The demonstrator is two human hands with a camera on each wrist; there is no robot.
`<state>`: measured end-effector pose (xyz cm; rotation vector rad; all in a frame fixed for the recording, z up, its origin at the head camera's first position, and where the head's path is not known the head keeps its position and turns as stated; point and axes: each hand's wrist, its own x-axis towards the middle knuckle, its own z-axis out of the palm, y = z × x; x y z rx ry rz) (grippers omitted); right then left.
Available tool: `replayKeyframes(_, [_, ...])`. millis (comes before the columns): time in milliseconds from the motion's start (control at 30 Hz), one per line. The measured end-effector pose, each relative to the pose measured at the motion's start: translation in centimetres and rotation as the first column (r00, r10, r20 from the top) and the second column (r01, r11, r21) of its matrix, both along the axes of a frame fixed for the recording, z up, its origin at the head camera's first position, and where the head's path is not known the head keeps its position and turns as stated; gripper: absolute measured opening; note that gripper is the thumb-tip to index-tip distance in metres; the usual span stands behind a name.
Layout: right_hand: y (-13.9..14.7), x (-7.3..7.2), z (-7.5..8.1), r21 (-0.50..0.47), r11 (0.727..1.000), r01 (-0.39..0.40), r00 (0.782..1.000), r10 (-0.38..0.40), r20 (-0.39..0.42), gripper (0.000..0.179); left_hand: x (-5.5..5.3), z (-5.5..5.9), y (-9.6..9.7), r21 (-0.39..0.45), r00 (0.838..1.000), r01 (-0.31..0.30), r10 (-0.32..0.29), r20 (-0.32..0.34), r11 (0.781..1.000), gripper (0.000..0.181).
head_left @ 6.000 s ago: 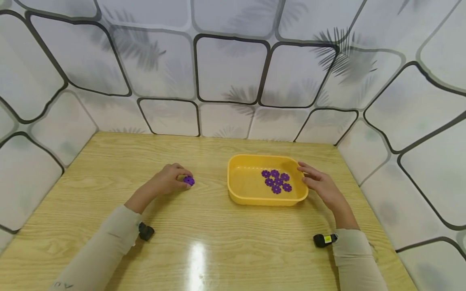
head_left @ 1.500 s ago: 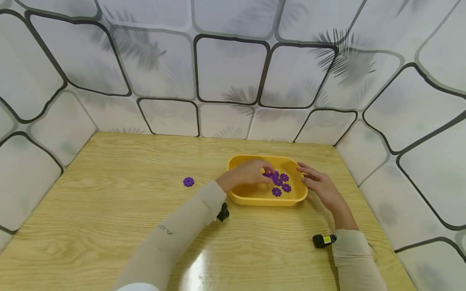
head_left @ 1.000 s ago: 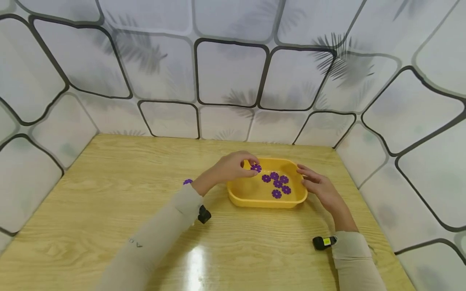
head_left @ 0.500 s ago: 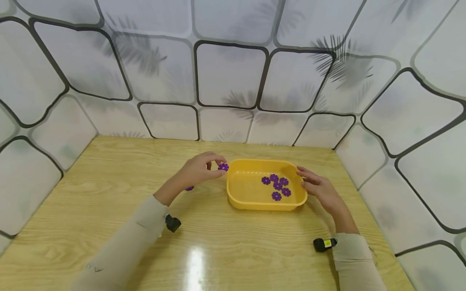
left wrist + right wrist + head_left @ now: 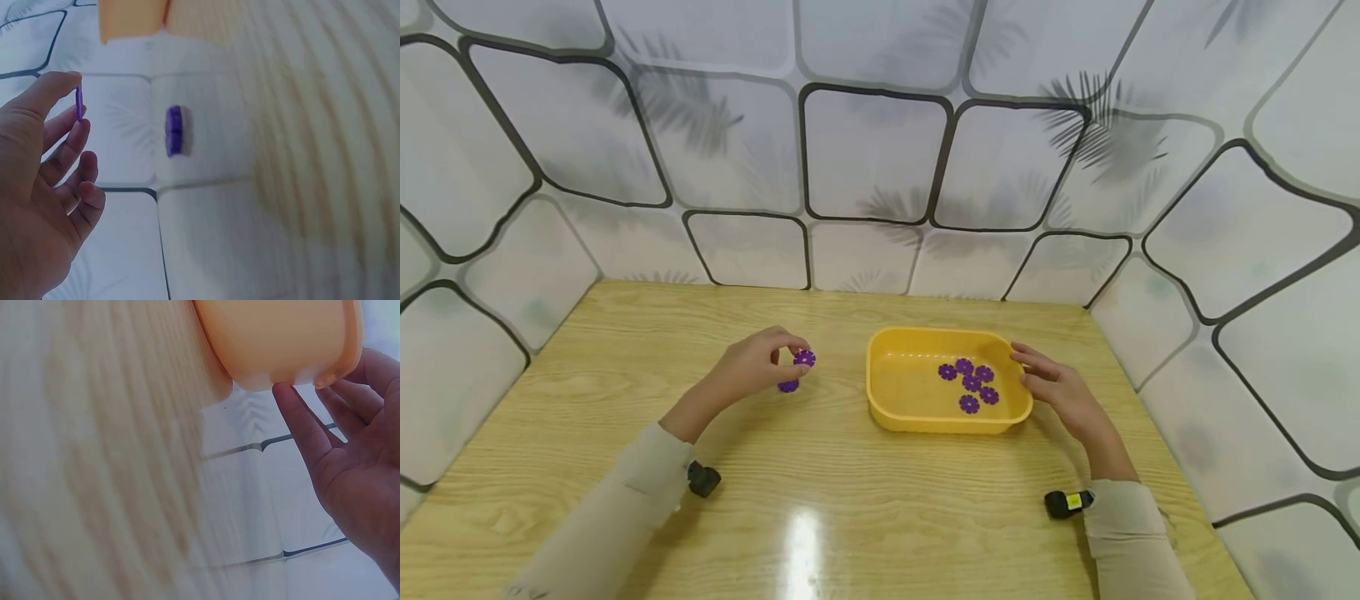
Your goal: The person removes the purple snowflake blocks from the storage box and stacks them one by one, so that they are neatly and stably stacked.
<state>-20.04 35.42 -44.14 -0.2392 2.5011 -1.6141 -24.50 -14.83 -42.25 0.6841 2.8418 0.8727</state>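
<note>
My left hand (image 5: 754,364) pinches a purple flower-shaped disc (image 5: 805,358) between thumb and fingertips. Seen in the left wrist view, the held disc (image 5: 79,103) is thin and edge-on, raised off the table. Just below it in the head view, partly covered by the hand, lies more purple on the table (image 5: 788,386). From the side in the left wrist view this purple piece (image 5: 174,131) looks thicker, like discs stacked together. My right hand (image 5: 1060,390) rests with extended fingers against the right end of the yellow tray (image 5: 947,423). Its fingertips (image 5: 282,391) touch the outer wall.
Several loose purple discs (image 5: 972,383) lie flat inside the tray, mostly toward its right half. A wood-grain table (image 5: 865,508) carries everything. Patterned white panels (image 5: 880,158) stand along the back and both sides.
My left hand reached into the tray, picked up a purple disc and carried it left to above the purple piece on the table. The right hand stays at the tray's end.
</note>
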Motion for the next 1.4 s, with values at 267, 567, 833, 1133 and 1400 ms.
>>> replayKeyframes(267, [-0.1, 0.0, 0.1, 0.009, 1.000, -0.003, 1.000, 0.003, -0.008, 0.050, -0.2, -0.9, -2.1, -0.124, 0.999, -0.014, 0.020, 0.044, 0.992, 0.037])
replayKeyframes(567, [-0.1, 0.0, 0.0, -0.006, 1.000, 0.008, 1.000, -0.008, 0.002, 0.050, -0.6, -2.0, -2.6, -0.178, 0.997, 0.033, -0.020, 0.073, 0.983, 0.039])
replayKeyframes(833, [-0.1, 0.0, -0.1, -0.007, 1.000, 0.006, 1.000, -0.006, 0.003, 0.051, -0.8, -2.5, -2.5, -0.177, 0.995, 0.065, -0.050, 0.084, 0.982, 0.038])
replayKeyframes(1133, [0.0, -0.1, -0.1, -0.020, 1.000, 0.002, 1.000, -0.002, 0.007, 0.051, -0.7, -2.6, -2.4, -0.167, 0.994, 0.057, -0.041, 0.101, 0.984, 0.039])
replayKeyframes(1400, [0.0, 0.0, -0.1, -0.017, 1.000, 0.002, 1.000, -0.002, 0.002, 0.051, -0.7, -2.6, -2.2, -0.172, 0.994, 0.063, -0.046, 0.099, 0.983, 0.041])
